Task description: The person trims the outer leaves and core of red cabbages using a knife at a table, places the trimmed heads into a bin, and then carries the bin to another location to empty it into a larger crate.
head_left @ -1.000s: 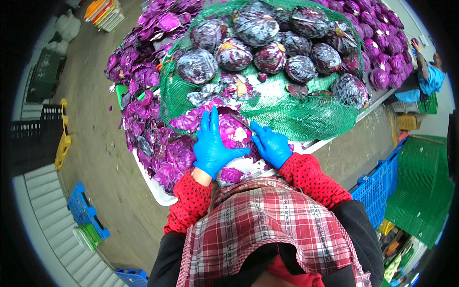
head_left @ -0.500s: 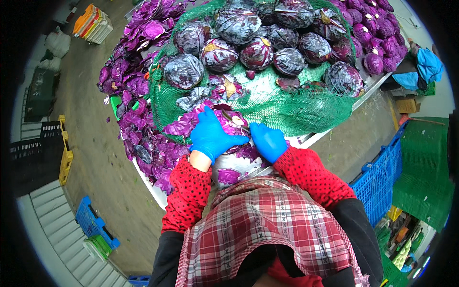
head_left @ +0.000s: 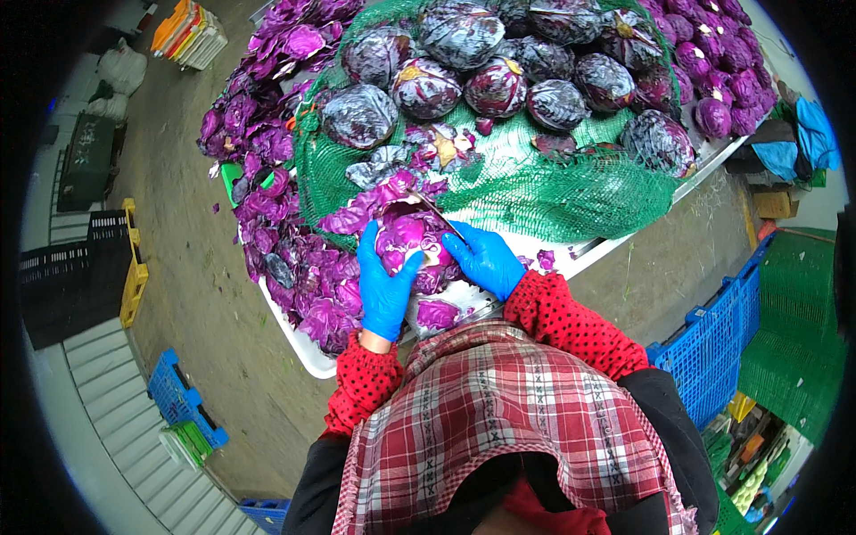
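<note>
A red cabbage (head_left: pixel 403 239) with loosened outer leaves is at the near edge of the table. My left hand (head_left: pixel 385 283), in a blue glove, grips its left side, thumb across the front. My right hand (head_left: pixel 486 260), also gloved in blue, is closed at the cabbage's right side. From its fingers a thin dark knife blade (head_left: pixel 434 212) slants up and left over the cabbage; the handle is hidden in the glove. Loose purple leaves (head_left: pixel 325 303) lie heaped to the left of my left hand. A leaf piece (head_left: pixel 437 312) rests just below the cabbage.
Untrimmed dark cabbages (head_left: pixel 462 36) are piled on a green mesh bag (head_left: pixel 571 201) beyond my hands. Peeled purple cabbages (head_left: pixel 713 116) stand heaped at the far right. Blue plastic crates (head_left: pixel 704 357) are on the floor to the right; a yellow pallet (head_left: pixel 134 276) stands left.
My left hand has slid from the top of the cabbage down to its left side. The cabbage's purple head shows more, and the knife blade now rises from my right hand.
</note>
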Demonstrator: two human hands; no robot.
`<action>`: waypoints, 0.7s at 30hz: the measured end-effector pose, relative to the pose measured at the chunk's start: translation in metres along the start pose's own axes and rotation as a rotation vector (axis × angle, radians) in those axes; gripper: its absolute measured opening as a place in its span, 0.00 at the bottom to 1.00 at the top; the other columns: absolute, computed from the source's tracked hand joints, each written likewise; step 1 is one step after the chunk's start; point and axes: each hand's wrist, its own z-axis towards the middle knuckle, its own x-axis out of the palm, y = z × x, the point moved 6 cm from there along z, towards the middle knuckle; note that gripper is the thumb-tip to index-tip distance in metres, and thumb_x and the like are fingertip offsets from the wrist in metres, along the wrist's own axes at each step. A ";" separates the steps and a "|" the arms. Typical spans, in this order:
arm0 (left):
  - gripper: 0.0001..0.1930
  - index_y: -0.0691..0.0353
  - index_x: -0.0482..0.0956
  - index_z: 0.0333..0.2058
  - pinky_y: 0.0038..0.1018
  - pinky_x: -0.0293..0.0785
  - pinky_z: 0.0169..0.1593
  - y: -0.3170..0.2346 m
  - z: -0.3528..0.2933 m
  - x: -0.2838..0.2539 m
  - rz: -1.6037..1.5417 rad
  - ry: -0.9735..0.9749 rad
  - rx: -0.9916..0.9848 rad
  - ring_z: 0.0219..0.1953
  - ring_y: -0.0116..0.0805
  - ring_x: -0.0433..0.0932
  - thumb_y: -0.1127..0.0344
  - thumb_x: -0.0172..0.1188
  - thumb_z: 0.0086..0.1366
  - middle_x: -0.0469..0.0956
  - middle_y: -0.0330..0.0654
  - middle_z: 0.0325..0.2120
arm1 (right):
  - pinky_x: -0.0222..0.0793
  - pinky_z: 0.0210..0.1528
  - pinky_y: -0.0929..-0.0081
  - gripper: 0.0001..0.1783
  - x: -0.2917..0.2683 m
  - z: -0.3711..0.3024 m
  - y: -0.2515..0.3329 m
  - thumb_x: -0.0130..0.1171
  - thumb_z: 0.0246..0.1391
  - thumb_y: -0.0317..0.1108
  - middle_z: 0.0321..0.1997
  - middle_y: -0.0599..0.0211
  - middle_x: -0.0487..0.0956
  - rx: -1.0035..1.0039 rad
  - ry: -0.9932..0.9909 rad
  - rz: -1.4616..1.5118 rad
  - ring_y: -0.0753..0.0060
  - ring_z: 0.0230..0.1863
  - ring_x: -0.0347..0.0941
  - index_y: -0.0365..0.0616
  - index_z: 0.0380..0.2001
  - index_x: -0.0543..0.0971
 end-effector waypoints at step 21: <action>0.61 0.69 0.49 0.65 0.43 0.57 0.65 -0.020 -0.031 0.018 0.118 -0.048 0.224 0.65 0.53 0.54 0.53 0.79 0.37 0.52 0.57 0.63 | 0.75 0.42 0.60 0.38 -0.033 0.012 0.087 0.68 0.39 0.60 0.50 0.57 0.75 -0.272 0.261 -0.662 0.52 0.40 0.77 0.46 0.49 0.77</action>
